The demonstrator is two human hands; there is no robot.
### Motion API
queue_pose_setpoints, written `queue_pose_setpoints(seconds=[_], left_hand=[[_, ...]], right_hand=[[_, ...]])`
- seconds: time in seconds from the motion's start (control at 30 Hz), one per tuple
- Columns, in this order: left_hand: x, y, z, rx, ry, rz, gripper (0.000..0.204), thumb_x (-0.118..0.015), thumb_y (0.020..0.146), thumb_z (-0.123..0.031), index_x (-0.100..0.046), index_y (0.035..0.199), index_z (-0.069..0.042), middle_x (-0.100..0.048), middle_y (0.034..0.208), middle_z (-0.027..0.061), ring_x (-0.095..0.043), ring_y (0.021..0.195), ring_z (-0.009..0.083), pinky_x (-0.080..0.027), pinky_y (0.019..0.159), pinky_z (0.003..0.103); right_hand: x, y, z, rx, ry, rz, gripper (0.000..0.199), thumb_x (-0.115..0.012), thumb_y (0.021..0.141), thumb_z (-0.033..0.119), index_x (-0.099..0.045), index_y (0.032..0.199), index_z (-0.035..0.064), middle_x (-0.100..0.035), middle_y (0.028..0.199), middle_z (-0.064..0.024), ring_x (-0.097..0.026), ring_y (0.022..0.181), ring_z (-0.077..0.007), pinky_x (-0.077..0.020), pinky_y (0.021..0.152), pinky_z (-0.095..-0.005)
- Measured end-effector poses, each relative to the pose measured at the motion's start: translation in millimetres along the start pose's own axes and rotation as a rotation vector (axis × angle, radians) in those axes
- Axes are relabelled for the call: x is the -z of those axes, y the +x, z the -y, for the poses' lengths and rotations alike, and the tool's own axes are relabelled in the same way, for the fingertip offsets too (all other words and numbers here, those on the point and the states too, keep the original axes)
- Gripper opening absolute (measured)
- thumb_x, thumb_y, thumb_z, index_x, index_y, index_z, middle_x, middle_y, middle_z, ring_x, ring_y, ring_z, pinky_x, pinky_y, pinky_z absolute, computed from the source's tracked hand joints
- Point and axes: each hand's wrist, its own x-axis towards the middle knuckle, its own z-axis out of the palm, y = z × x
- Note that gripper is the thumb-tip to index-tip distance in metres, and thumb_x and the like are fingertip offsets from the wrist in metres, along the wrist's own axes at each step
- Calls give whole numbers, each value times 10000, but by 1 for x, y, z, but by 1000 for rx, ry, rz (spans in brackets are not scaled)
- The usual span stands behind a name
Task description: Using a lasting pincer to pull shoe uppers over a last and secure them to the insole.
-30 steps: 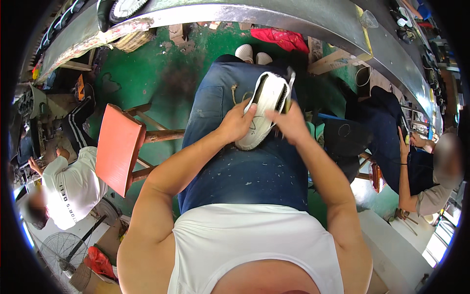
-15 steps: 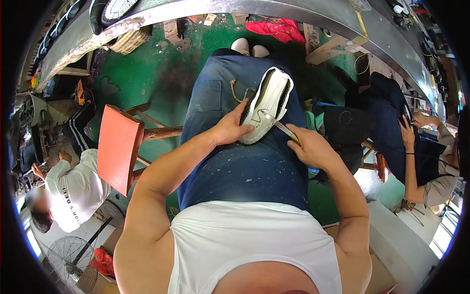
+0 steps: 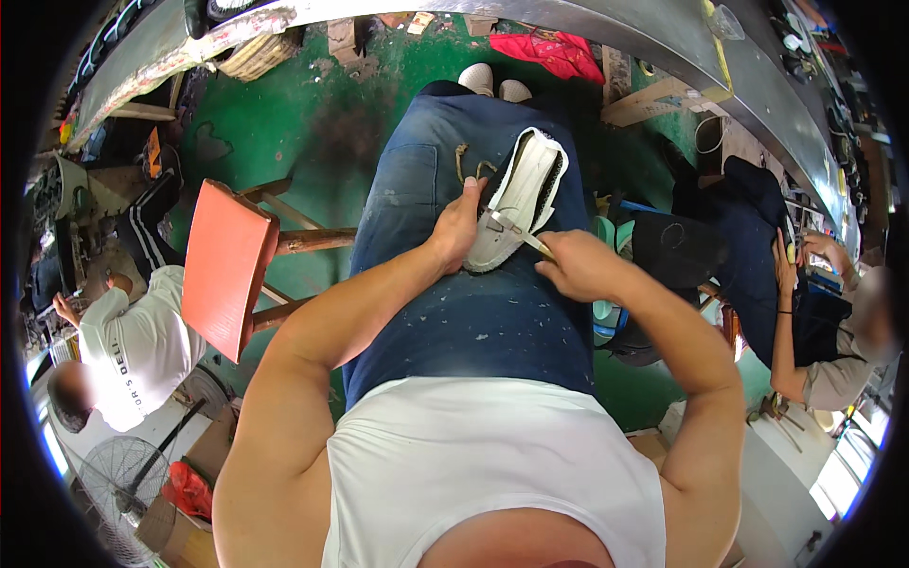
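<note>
A white shoe (image 3: 490, 251) lies on my lap over blue trousers, its opening pointing away from me and its toe toward me. Dark edging shows along its opening and side. My left hand (image 3: 457, 230) grips the shoe's left side, with the thumb hidden or hard to make out. Closed round the end of a slim silver hand tool (image 3: 526, 238), my right hand (image 3: 585, 265) brings the tool's tip against the front of the shoe. The tip is too small to tell the tool's exact kind. A tan drawstring (image 3: 463, 159) hangs from the trousers beside the shoe.
An orange-topped wooden stool (image 3: 227, 270) stands at my left. A metal-edged bench (image 3: 530, 11) curves across the far side. One person (image 3: 137, 331) sits at the left, another (image 3: 833, 327) works at the right. A wire fan (image 3: 123, 483) stands at the lower left.
The tool's tip has moved slightly left over the shoe's front, and my right hand has shifted up and left. My left hand has slid along the shoe's side; its thumb no longer lies across the top.
</note>
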Motion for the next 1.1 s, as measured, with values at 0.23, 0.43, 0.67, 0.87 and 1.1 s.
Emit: queue_pose_setpoints(seconds=[0.23, 0.43, 0.67, 0.87, 1.1], left_hand=[[2, 12, 1, -385, 604, -194, 549, -324, 1083, -380, -536, 1381, 29, -609, 1309, 265, -607, 1208, 369, -460, 1035, 377], [4, 10, 5, -744, 776, -160, 452, -422, 1055, -261, -529, 1374, 41, -578, 1348, 266, -587, 1209, 424, -461, 1050, 413], [-3, -7, -33, -672, 1277, 185, 533, -490, 1020, -232, -365, 1534, -175, -278, 1563, 278, -621, 1104, 468, -529, 962, 452], [-6, -4, -58, -578, 1515, 307, 535, -469, 1027, -300, -331, 1543, -340, -252, 1543, 331, -682, 895, 486, -584, 845, 482], [-33, -10, -84, -412, 1701, 418, 555, -490, 1015, -333, -321, 1542, -374, -241, 1539, 357, -676, 888, 502, -577, 840, 489]], right_hand=[[-21, -9, 8, -95, 189, -94, 302, -646, 899, 196, -564, 1095, -18, -642, 950, -272, -622, 918, -470, -492, 832, -525], [1, -24, -5, -124, -74, -375, 355, -646, 893, 146, -507, 1173, -22, -628, 1062, -234, -614, 998, -441, -500, 840, -522], [-39, -20, -45, -228, 0, -500, 300, -620, 907, 106, -500, 1161, 2, -623, 1031, -231, -631, 942, -435, -512, 790, -494], [19, -33, -57, -401, 423, -52, 191, -585, 978, 156, -591, 1080, -5, -664, 875, -153, -682, 818, -280, -531, 763, -415], [-11, -5, -51, -367, 128, -405, 336, -531, 1003, 331, -588, 1116, 19, -683, 978, -252, -648, 919, -462, -507, 805, -509]])
